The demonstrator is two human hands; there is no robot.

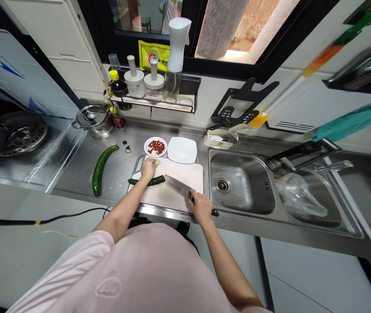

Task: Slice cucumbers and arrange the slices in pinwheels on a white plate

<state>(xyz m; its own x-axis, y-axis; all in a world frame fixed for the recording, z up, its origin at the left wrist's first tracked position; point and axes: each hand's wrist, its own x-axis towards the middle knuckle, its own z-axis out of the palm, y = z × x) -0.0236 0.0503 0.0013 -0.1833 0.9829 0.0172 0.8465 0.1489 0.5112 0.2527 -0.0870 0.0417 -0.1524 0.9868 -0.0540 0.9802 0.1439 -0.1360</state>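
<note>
My left hand is closed on a small pale green cucumber slice over the upper left of the white cutting board. Below it lies a dark green cucumber piece, partly hidden by my left wrist. My right hand grips a knife by its dark handle, the blade pointing left toward the cucumber's cut end, with a small gap between them. A whole curved cucumber rests on the steel counter at the left, and small cucumber scraps lie above the board.
Behind the board stand a plate of chopped red pieces and a white square plate. A lidded pot is at the back left. To the right is a sink; a wall shelf holds jars and bottles.
</note>
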